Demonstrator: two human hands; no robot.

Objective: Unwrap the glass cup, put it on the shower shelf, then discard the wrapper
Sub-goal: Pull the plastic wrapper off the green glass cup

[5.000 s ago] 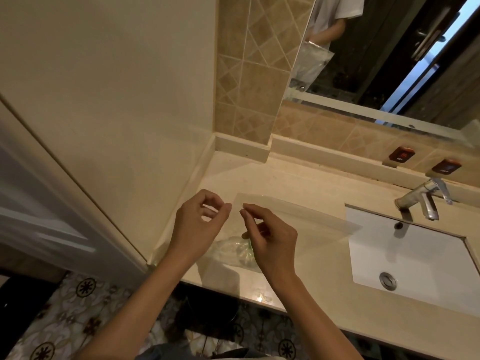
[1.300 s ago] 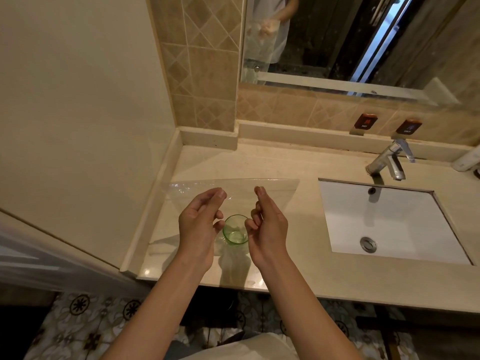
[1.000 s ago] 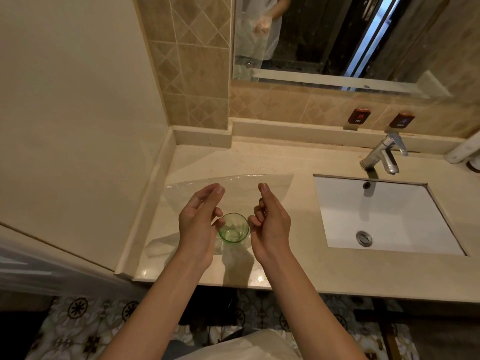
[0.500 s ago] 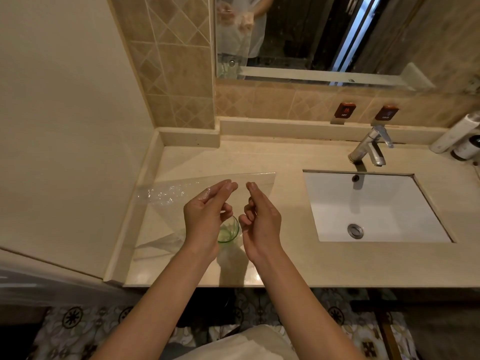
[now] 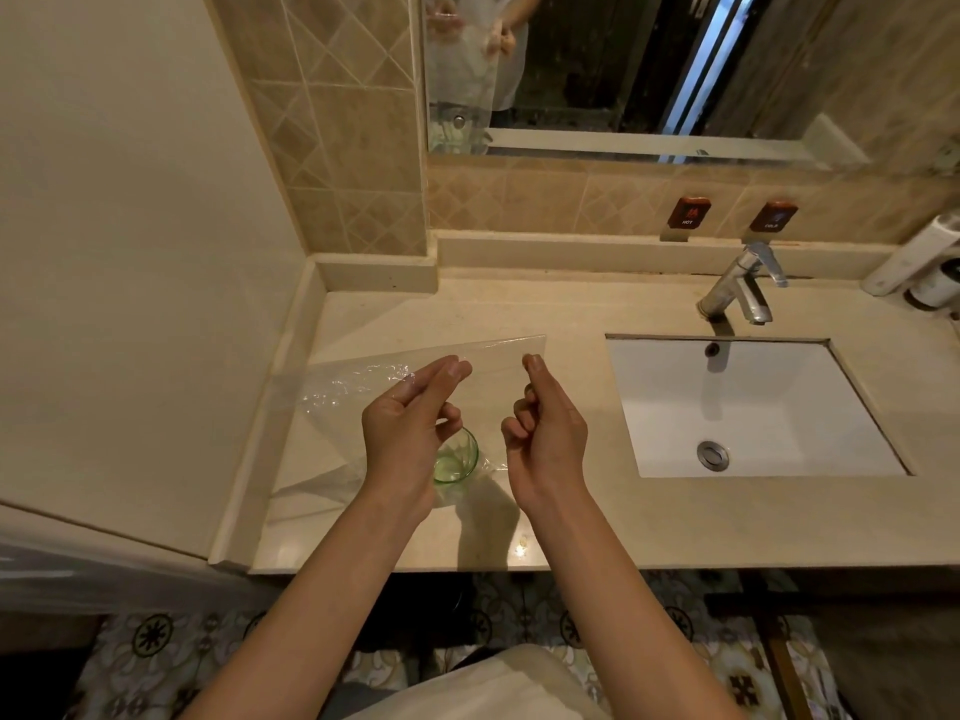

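Note:
A small green-tinted glass cup (image 5: 457, 457) hangs mouth-up inside a clear plastic wrapper (image 5: 353, 387), above the left part of the beige counter (image 5: 597, 522). My left hand (image 5: 405, 433) pinches the wrapper's top edge between thumb and fingers and hides part of the cup. My right hand (image 5: 545, 433) pinches the same edge a little to the right. The wrapper spreads crumpled to the left and sags down below the cup.
A white rectangular sink (image 5: 748, 407) with a chrome faucet (image 5: 743, 285) lies to the right. White bottles (image 5: 919, 262) stand at the far right. A mirror (image 5: 649, 70) hangs above the tiled backsplash; a cream wall closes the left side.
My two hands have drawn apart along the wrapper's top edge, spreading its mouth wider. The view has shifted to the right, so the sink and bottles show more.

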